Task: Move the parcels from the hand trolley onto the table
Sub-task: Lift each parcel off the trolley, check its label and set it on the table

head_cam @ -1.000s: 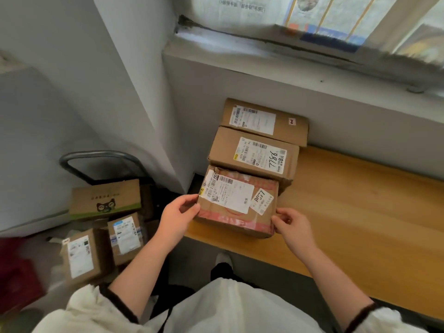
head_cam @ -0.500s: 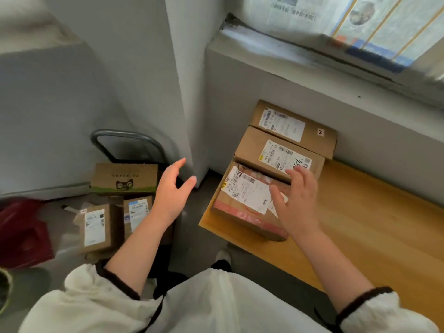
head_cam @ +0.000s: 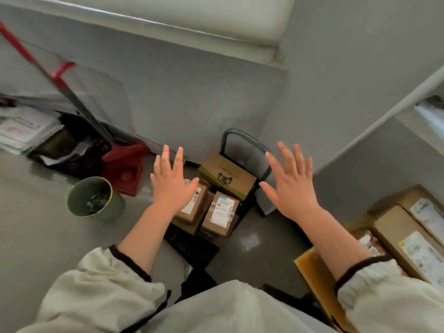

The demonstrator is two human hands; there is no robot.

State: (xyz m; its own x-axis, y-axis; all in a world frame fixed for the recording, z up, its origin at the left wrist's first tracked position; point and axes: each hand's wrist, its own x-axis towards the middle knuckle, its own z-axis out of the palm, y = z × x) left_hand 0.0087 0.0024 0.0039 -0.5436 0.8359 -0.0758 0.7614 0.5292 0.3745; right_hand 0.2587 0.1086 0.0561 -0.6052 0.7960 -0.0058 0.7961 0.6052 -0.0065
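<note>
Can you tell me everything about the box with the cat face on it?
The cat-face box is brown cardboard, closed, with a black cat face printed on its side, a green strip along the bottom edge and small print on top. It sits at the back of the hand trolley, in front of the dark handle loop, behind two smaller labelled parcels. Neither the left hand nor the right hand touches it.

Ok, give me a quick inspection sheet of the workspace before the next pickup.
Surface: wooden table at right, only its corner showing.
Job's things: cat-logo box, right labelled box and left labelled box on the trolley; parcels on the table.
Clutter: green bin, red dustpan, stacked papers at left.
Hands: left hand and right hand open, spread above the trolley, holding nothing.
Cables: nothing seen.
Surroundings: grey wall, grey floor.
</note>
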